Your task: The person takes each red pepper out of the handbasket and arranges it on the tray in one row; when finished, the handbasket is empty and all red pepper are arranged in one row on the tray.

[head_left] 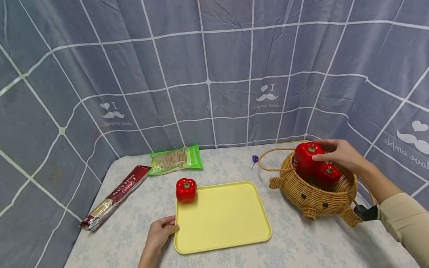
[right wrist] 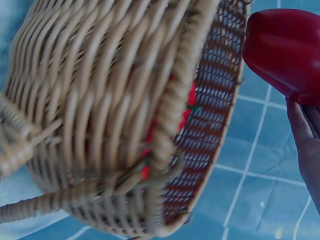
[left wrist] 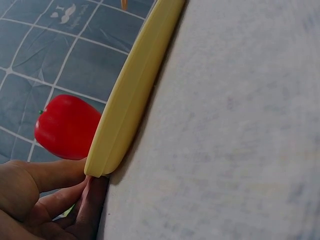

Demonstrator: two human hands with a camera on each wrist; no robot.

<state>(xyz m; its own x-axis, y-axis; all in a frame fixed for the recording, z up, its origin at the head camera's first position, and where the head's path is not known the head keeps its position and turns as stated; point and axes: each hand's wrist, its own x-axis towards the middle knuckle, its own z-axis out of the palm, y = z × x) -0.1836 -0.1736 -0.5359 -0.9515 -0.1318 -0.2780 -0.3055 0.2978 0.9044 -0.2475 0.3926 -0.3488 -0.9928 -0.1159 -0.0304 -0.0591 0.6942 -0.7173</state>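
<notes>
My left hand (head_left: 160,233) pinches the left edge of a yellow tray (head_left: 226,218), thumb on the rim and fingers curled below, as the left wrist view shows. A red bell pepper (head_left: 186,190) sits at the tray's far left corner. On the right, my right hand (head_left: 343,155) grips a large red bell pepper (head_left: 308,155) over the mouth of a wicker basket (head_left: 305,196). In the right wrist view this pepper (right wrist: 285,52) is beyond the basket's rim. Another red bell pepper (head_left: 328,175) lies inside the basket, partly hidden by the weave in the right wrist view.
A long dark red packet (head_left: 119,195) lies slantwise at the left, its end near a green-edged clear packet (head_left: 176,159) at the back. Between tray and basket lies a purple-wrapped lollipop (head_left: 254,159). Grey gridded curtains (head_left: 207,69) enclose the table's back and sides. The basket's handle (head_left: 265,159) leans leftward.
</notes>
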